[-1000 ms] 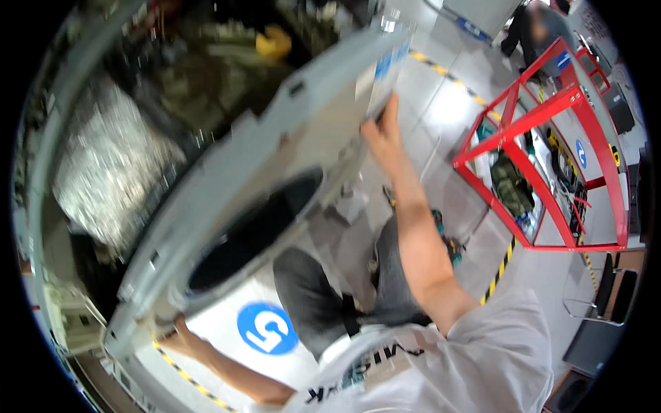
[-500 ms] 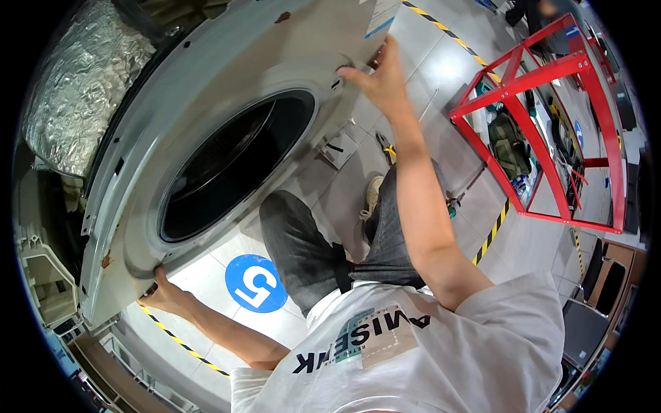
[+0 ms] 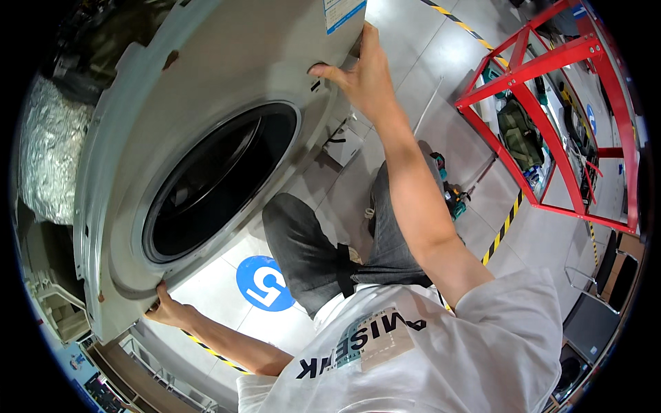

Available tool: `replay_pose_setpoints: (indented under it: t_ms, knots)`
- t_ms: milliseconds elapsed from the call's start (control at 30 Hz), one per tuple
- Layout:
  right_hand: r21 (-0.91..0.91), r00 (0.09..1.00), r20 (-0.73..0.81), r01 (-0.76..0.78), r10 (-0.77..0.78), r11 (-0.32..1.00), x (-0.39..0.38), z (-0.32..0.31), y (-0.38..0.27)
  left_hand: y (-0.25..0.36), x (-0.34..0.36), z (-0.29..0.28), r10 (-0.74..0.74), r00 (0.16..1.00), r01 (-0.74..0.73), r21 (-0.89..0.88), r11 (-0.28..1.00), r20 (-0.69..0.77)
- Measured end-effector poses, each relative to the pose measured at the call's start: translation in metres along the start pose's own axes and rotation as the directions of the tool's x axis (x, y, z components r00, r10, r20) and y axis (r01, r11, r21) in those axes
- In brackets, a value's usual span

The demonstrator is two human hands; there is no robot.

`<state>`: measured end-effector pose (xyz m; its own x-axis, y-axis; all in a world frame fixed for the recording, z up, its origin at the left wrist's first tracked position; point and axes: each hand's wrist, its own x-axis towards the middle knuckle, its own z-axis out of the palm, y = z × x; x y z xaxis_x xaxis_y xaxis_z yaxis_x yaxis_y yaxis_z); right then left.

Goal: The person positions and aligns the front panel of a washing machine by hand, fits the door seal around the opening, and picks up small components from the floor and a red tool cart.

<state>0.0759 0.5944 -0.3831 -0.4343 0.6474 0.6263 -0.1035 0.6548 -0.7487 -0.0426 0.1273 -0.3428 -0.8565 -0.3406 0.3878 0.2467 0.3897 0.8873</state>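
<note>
Big grey metal front panel (image 3: pixel 206 103) with a round dark opening (image 3: pixel 220 182) was tilted up in front of the person, held between both hands. Left hand (image 3: pixel 169 311) gripped the panel's lower edge, fingers curled under the rim. Right hand (image 3: pixel 361 76) grasped the upper right edge near a blue-and-white sticker (image 3: pixel 342 12), thumb on the face, fingers wrapped behind. Below the panel, grey floor (image 3: pixel 413 48) with a blue round marker (image 3: pixel 268 283) and yellow-black tape (image 3: pixel 506 224). Red frame rack (image 3: pixel 551 89) stood well apart on the right. Crumpled silver foil (image 3: pixel 45 158) sat at left behind the panel.
</note>
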Motion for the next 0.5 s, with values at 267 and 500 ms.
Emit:
replay_pose_setpoints:
  t_ms: [267, 500]
  knots:
    - [0.101, 0.997, 0.012, -0.073, 0.072, 0.992, -0.005, 0.003, 0.003, 0.003, -0.007, 0.003, 0.011, 0.999, -0.009, 0.064, 0.998, -0.031]
    - [-0.02, 0.991, 0.083, -0.101, 0.103, 0.995, 0.004, -0.008, -0.019, 0.002, -0.009, 0.002, 0.055, 0.998, -0.053, 0.103, 0.993, -0.022]
